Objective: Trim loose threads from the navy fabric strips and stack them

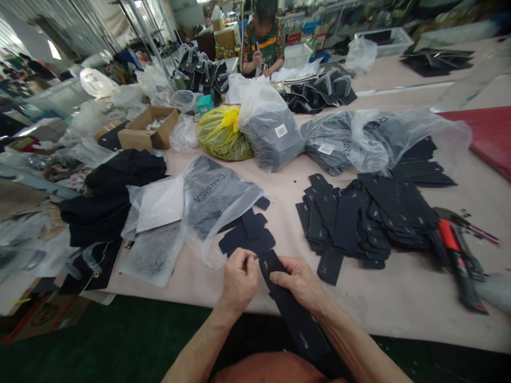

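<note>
Long and dark, one strip point(294, 314) reached up over the near edge of the table point(383, 303), closer than the pile of dark pieces point(355, 213) and to its left. The right hand point(300, 282) gripped it firmly, thumb on top. The left hand point(240, 279) was curled nearly closed beside the strip's far end; I could not tell whether it pinched anything. Left of the pile lay loose cutouts point(248, 234) and a clear bag point(215, 194); right of it, a red-and-black tool point(453, 247); beyond it, a filled sack point(333, 141).
</note>
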Tool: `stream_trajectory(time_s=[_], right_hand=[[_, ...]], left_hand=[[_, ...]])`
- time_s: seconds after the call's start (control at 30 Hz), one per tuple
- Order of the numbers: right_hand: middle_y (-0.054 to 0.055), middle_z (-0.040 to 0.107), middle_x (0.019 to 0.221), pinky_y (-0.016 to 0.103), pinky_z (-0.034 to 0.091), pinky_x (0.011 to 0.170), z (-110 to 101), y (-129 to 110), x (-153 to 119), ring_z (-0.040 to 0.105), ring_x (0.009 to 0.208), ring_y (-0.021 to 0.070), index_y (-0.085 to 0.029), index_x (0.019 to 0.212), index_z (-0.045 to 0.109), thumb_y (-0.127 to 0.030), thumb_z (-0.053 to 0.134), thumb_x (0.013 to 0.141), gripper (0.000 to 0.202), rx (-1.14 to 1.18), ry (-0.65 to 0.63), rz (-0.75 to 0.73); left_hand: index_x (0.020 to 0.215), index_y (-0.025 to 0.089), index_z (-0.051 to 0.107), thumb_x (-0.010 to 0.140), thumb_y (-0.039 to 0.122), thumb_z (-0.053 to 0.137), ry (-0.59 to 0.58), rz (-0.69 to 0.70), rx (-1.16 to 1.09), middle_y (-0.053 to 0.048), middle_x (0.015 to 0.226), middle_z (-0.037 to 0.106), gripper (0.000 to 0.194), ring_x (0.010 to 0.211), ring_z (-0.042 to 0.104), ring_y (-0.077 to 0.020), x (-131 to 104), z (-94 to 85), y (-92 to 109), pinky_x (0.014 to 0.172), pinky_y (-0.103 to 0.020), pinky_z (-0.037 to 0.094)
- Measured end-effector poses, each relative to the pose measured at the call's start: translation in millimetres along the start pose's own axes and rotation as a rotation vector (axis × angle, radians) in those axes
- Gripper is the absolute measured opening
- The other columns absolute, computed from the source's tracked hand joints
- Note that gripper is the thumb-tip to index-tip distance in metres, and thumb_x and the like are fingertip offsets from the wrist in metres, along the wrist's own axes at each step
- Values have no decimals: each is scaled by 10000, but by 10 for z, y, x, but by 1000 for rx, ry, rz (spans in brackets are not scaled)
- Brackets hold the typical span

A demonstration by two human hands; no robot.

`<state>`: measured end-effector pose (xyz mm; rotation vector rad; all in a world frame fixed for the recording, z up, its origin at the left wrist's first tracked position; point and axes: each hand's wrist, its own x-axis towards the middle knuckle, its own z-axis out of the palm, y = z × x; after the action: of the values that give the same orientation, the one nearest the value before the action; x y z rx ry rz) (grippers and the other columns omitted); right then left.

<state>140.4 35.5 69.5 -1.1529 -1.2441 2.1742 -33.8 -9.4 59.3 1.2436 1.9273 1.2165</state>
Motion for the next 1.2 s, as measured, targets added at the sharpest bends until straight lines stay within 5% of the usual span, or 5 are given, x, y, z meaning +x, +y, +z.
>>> stream_trajectory(time_s=[0.1,0.3,0.53,0.9,1.2], right_hand=[[-34,577,574,206,318,449,-84,29,-42,453,452,84,-147,821,663,-323,704,687,224,107,-15,99],[37,710,858,308,503,629,-520,136,23,648,685,186,-188,1088,600,-349,716,697,439,13,62,-21],[245,609,1175,497,420,834,-1487,-205,193,571,1038,382,-108,1270,540,-319,616,783,537,-1172,1024,-372],[149,586,1059,387,408,832,339,45,1260,537,983,298,-143,1043,590,-455,661,800,402,-1458,471,-374],[198,619,973,340,436,790,295,138,1404,609,933,275,-88,906,623,-149,480,870,159,-1356,426,-269]], left_hand=[[791,167,645,774,365,598,234,-328,-121,7,587,590,204,485,503,-119,170,-277,-288,482,-228,385],[879,143,643,664,256,632,210,-392,-200,-64,861,709,244,681,630,-148,1,-793,-784,578,-233,464],[690,167,588,682,347,570,123,-640,-268,36,528,523,180,480,476,-114,-408,-668,-890,443,-204,329],[632,183,544,727,387,598,-101,-541,-126,54,494,458,231,457,413,-103,-260,-129,-762,467,-209,298],[649,178,571,766,301,531,-172,-413,-7,30,533,498,175,510,456,-125,-207,-44,-793,505,-223,314]])
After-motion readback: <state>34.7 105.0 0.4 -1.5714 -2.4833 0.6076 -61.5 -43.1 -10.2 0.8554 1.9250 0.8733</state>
